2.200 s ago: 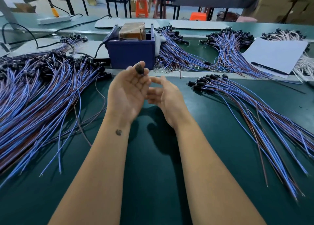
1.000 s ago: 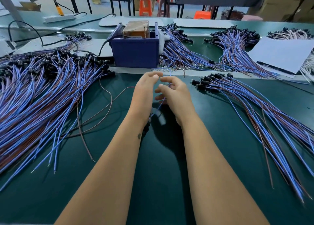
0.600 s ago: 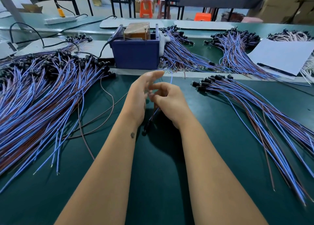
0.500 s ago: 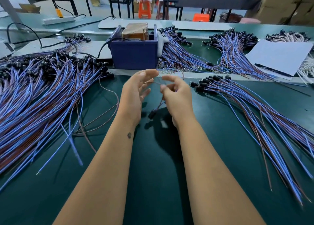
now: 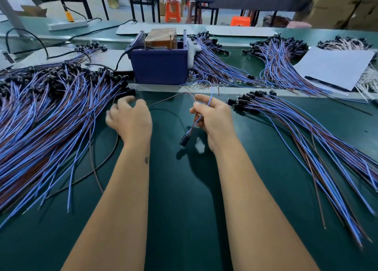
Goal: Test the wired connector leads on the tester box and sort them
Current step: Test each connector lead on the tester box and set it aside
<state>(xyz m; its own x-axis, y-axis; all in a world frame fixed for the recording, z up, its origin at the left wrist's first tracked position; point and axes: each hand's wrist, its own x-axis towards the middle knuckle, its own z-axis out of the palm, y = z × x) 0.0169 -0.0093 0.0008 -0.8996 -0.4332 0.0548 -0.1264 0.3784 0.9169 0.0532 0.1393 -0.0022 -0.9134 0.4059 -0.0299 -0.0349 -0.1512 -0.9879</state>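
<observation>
My right hand (image 5: 214, 120) pinches one connector lead (image 5: 197, 115) by its blue and brown wires. The lead's black connector (image 5: 184, 140) hangs just above the green mat. Its brown wire arcs left toward my left hand (image 5: 131, 120), and I cannot see whether they touch. That hand hovers with loosely curled, spread fingers at the edge of the big left pile of leads (image 5: 51, 115). A smaller fan of leads (image 5: 302, 131) lies to the right. The blue tester box (image 5: 159, 66) with a brown block on top stands behind both hands.
More bundles of leads (image 5: 221, 68) lie behind the box on the far strip, with a white sheet of paper and a pen (image 5: 335, 68) at the right. A black cable (image 5: 114, 66) runs into the box from the left. A white rail crosses in front of the box.
My hands have drawn apart. The left hand let go of the lead and moved left to the pile. The right hand keeps the lead, its connector dangling lower.
</observation>
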